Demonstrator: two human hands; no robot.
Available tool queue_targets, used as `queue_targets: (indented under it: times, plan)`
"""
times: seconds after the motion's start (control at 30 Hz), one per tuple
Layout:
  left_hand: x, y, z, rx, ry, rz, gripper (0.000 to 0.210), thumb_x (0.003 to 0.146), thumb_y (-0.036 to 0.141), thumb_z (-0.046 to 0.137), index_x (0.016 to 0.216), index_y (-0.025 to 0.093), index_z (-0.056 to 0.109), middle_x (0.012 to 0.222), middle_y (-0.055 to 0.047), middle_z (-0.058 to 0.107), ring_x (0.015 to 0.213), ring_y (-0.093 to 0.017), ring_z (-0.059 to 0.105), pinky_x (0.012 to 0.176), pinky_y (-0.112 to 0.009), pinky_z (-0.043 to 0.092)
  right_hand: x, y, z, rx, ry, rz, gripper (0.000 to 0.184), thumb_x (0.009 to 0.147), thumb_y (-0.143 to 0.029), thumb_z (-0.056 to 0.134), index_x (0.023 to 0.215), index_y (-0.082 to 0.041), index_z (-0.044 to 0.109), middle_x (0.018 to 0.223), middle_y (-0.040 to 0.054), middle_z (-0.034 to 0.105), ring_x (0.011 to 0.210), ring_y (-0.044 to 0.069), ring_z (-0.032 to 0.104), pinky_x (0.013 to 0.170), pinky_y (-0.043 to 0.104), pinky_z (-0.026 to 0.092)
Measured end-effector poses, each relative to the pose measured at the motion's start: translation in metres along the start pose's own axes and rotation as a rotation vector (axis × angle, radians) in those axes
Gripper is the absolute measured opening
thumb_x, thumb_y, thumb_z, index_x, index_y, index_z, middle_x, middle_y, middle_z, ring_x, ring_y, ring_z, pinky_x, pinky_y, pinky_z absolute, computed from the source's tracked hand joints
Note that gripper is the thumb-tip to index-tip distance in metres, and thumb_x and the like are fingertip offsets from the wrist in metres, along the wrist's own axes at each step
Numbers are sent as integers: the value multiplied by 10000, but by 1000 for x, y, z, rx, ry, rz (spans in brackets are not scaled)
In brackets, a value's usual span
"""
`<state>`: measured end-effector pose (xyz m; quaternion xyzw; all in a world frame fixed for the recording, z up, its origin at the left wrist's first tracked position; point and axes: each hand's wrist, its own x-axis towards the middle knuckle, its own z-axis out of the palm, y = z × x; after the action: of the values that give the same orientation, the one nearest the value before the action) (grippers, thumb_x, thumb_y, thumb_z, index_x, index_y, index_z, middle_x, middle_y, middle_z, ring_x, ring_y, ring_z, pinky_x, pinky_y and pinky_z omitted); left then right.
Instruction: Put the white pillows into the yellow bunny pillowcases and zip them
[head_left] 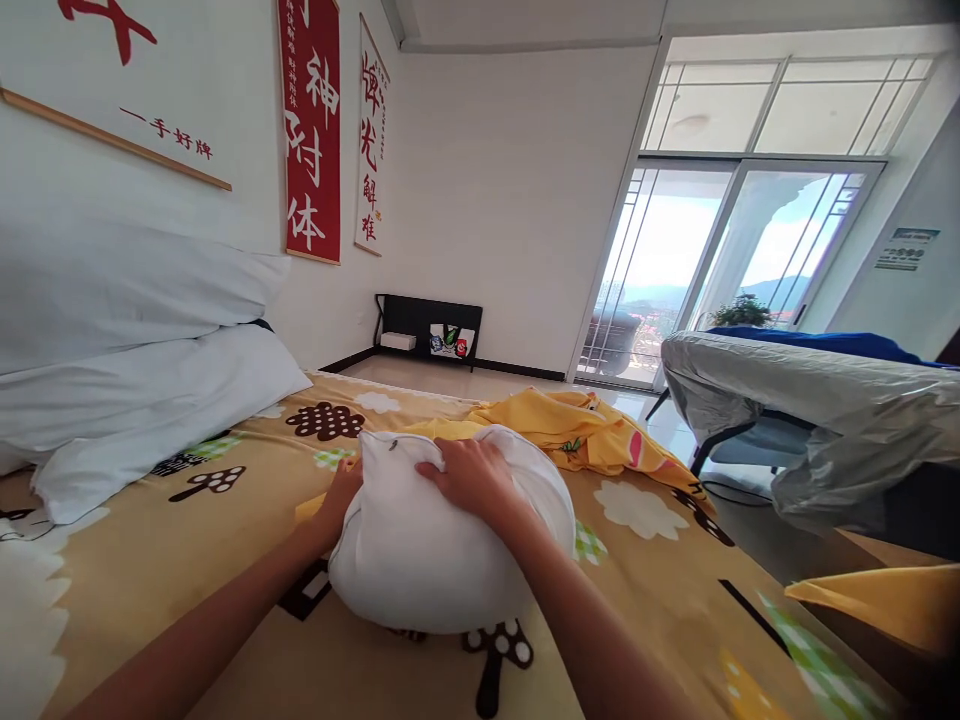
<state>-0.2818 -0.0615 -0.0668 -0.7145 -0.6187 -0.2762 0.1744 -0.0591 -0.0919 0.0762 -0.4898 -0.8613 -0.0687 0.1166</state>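
Note:
A plump white pillow (427, 540) with a zipper lies bunched and folded on the patterned bed sheet (247, 560). My right hand (476, 475) presses into its top from the right, fingers curled into the cloth. At the pillow's left edge my left hand (341, 505) holds on, most of its fingers hidden behind the fabric. Just beyond the pillow, a rumpled yellow cloth (577, 430) with printed shapes is spread over the bed's far side.
White pillows (165, 390) are stacked against the left wall. A low black rack (427, 320) stands by the far wall. To the right, a plastic-covered table (810, 385) has a chair (757, 440) beside it. Sliding glass doors (675, 270) are behind.

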Motion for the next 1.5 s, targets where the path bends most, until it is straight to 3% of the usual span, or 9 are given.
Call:
queue_targets:
  times: [0.23,0.37,0.5,0.67,0.8,0.97,1.17,1.33,1.5]
  plan:
    - [-21,-35,3,136,-44,-131,305,825,282,536,1080,171,664,1095,-149,683,1036,-302,587,930,-484,343,12,53,1,213,-6,182,403,898,-531,470,1045,-211,667,1075,102,700,991,246,619,836,334,415]
    - [6,-37,-3,41,-29,-38,412,804,387,582,1161,185,627,1168,-137,659,1086,-293,571,971,-473,326,3,83,3,314,52,301,462,883,-593,447,1021,-215,674,1043,94,701,1027,265,594,870,358,403]
    - [57,-3,-14,38,107,174,424,794,315,601,1188,160,606,1140,-139,651,1102,-307,550,987,-476,310,1,98,7,380,85,382,506,850,-631,462,975,-191,679,1001,109,700,1008,285,593,855,379,412]
    - [91,51,-16,104,122,488,216,889,178,475,1026,205,640,1090,-95,648,1049,-249,560,978,-474,300,0,105,6,440,98,441,479,836,-611,500,954,-186,685,967,98,709,951,266,613,821,359,416]
    - [74,44,-25,85,213,425,169,880,209,501,999,179,617,1062,-101,646,1016,-247,554,923,-454,306,-10,122,9,534,141,447,438,850,-576,492,989,-215,697,971,64,723,928,238,630,794,328,417]
    - [12,13,-35,213,278,380,271,879,185,483,1124,150,594,1128,-158,621,1068,-275,535,909,-442,301,-15,139,13,482,183,538,437,849,-555,480,869,-180,705,861,88,719,832,235,630,696,309,406]
    - [-48,16,-10,227,271,198,318,845,105,475,1131,140,609,1120,-166,613,1062,-289,543,904,-430,311,-20,133,11,344,251,574,402,855,-480,448,880,-179,713,890,116,715,849,250,613,718,319,393]
    - [-39,43,5,89,353,-10,293,836,120,471,1089,128,618,1168,-194,585,1100,-324,512,915,-447,306,-45,157,21,218,452,754,498,833,-486,419,953,-114,728,873,184,710,818,281,605,693,339,388]
    - [12,100,-17,69,576,209,255,923,166,427,1092,190,616,1084,-131,623,1084,-267,518,913,-410,285,-92,199,26,262,568,1042,507,799,-414,429,1039,-79,726,879,197,717,804,293,614,642,329,396]
